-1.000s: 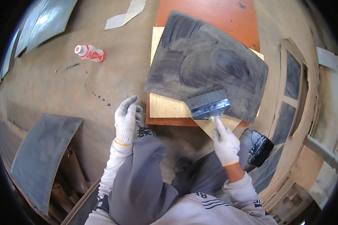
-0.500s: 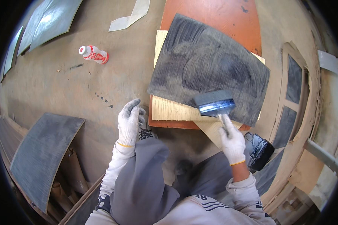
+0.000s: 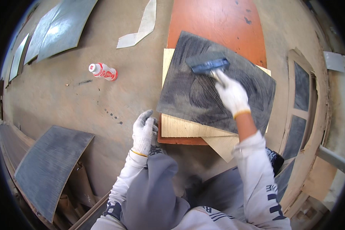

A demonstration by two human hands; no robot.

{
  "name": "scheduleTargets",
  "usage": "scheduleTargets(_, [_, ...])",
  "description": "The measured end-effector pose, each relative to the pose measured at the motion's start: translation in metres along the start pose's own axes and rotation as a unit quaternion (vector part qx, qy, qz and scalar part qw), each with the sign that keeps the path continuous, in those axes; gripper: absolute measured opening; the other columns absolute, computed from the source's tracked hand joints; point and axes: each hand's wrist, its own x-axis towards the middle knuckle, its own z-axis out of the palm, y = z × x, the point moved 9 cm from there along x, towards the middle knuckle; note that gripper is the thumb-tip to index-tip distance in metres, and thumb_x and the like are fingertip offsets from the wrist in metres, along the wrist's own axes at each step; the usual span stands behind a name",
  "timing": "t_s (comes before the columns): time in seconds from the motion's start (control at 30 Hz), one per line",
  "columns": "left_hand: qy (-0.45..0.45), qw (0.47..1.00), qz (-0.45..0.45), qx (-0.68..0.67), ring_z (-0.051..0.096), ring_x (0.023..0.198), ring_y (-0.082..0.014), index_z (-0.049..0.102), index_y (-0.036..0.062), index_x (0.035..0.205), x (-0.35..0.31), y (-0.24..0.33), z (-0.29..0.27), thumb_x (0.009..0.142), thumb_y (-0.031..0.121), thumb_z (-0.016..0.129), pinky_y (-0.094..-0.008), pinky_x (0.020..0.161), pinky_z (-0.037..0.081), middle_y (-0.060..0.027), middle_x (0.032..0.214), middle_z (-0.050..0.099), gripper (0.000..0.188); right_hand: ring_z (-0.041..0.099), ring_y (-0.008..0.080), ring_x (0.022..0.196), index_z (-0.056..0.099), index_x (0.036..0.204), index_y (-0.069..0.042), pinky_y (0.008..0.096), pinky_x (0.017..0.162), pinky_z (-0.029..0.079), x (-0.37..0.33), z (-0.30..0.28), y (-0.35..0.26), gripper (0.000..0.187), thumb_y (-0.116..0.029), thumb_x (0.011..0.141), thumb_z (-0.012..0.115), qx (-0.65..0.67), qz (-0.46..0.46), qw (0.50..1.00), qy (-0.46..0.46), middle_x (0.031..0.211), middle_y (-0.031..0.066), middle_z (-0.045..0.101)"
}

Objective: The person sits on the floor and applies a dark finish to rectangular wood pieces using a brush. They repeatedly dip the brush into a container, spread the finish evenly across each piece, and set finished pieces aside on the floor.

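My right hand (image 3: 232,93), in a white glove with a yellow cuff, grips the handle of a wide paintbrush (image 3: 209,66). The bristles rest on a dark, streaked panel (image 3: 178,90), toward its far left part. Curved dark strokes cover that panel. Beneath it lie a pale wooden board (image 3: 180,128) and a larger reddish-brown board (image 3: 218,23). My gloved left hand (image 3: 143,134) hovers over my shoe, left of the boards. Its fingers are loosely bent and apart, with grey-stained tips, and it holds nothing.
A white and red bottle (image 3: 104,71) stands on the floor at left. Another dark panel (image 3: 51,168) leans at lower left; shiny grey sheets (image 3: 61,28) lie at upper left. A black paint container (image 3: 275,160) is partly hidden by my right arm. Framed dark pieces (image 3: 301,86) lie at right.
My right hand has carried the brush from the panel's near edge to its far left part, and the arm now reaches farther. The view has shifted slightly; my left hand keeps its pose.
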Motion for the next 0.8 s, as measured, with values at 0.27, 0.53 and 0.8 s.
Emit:
scheduleTargets(0.27, [-0.012,0.999,-0.033,-0.022,0.064,0.076,-0.0098,0.057,-0.0046,0.146,0.000,-0.007,-0.009,0.106,0.010,0.058,-0.0238,0.067,0.054,-0.0099,0.106,0.071,0.042,0.073,0.0328,0.112,0.067,0.144,-0.036,0.0403,0.099,0.058,0.062,-0.010,-0.058,0.045,-0.025,0.100,0.068,-0.065,-0.264,0.939,-0.213,0.126,0.0094,0.077])
scheduleTargets(0.53, [0.003,0.998,-0.039,-0.048,0.062,0.073,-0.0091,0.057,-0.0050,0.146,-0.005,-0.010,-0.021,0.107,0.010,0.058,-0.0234,0.066,0.052,-0.0082,0.103,0.069,0.042,0.076,0.0187,0.112,0.074,0.139,-0.023,0.0306,0.096,0.058,0.107,-0.048,-0.014,0.061,0.005,0.085,0.066,-0.047,-0.113,0.967,-0.226,0.128,0.0029,0.079])
scheduleTargets(0.8, [0.012,0.999,-0.024,-0.034,0.062,0.073,-0.0090,0.057,-0.0040,0.145,-0.002,-0.011,-0.026,0.106,0.009,0.058,-0.0231,0.066,0.052,-0.0079,0.103,0.068,0.041,0.076,0.0252,0.097,0.080,0.128,-0.033,0.0360,0.087,0.060,0.081,-0.009,-0.088,0.055,0.001,0.088,0.063,-0.169,-0.329,0.892,-0.261,0.113,0.0052,0.081])
